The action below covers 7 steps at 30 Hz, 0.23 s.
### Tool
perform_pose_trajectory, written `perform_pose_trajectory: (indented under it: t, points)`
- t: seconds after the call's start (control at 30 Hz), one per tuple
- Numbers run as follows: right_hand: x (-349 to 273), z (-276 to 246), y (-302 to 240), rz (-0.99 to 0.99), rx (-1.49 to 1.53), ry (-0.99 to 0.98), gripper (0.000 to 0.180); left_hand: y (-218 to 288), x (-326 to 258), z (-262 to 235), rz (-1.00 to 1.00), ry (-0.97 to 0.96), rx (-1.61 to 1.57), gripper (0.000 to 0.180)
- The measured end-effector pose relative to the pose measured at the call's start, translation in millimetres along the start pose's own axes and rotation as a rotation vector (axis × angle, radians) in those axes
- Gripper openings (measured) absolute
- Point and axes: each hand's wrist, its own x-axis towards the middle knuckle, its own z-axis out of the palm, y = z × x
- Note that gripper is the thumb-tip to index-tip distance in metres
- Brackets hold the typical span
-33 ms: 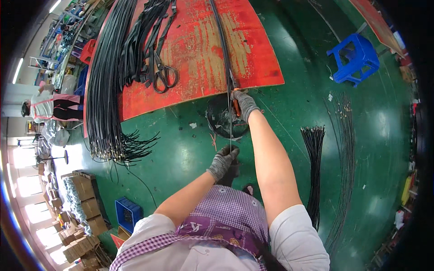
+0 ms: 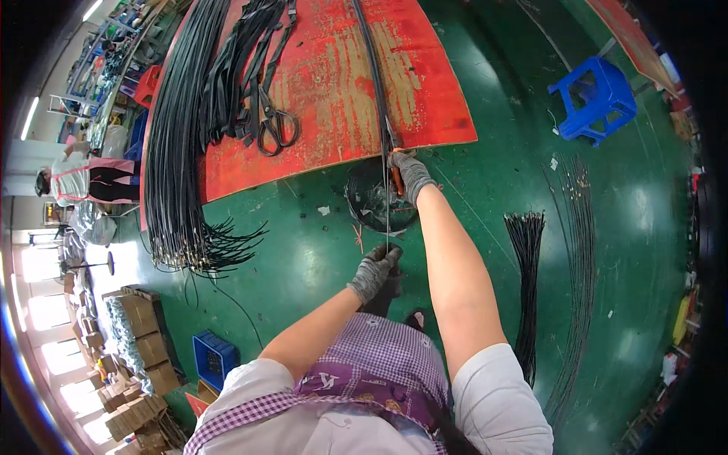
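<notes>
My gloved left hand (image 2: 374,269) is closed around the lower end of a thin dark cable (image 2: 387,216), above the floor in front of my apron. The cable runs up from it to the red table's near edge. At that edge my gloved right hand (image 2: 410,174) grips the orange handles of a pair of pliers (image 2: 396,179). The pliers' jaws lie against a bundle of long black strips (image 2: 371,57) on the table; their exact bite is too small to make out. Left of them, black-handled scissors (image 2: 277,130) rest on the tabletop.
Black cables (image 2: 178,152) hang over the left side of the red table (image 2: 318,129). A round bin (image 2: 371,205) with scraps stands below its edge. Cable bundles (image 2: 525,288) lie on the green floor at right, near a blue stool (image 2: 595,98). A person (image 2: 91,178) is far left.
</notes>
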Motion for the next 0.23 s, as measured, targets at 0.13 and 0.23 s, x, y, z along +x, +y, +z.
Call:
perform_pose_trajectory:
  t: [0.13,0.23]
  points:
    - [8.0,2.1,6.2,0.032,-0.023,0.045,0.019,22.9,0.2,5.6,0.047,0.066,0.036,0.023]
    - [8.9,0.3,3.3,-0.006,-0.048,0.022,0.022,40.2,3.0,-1.5,0.175,0.096,0.066,0.025]
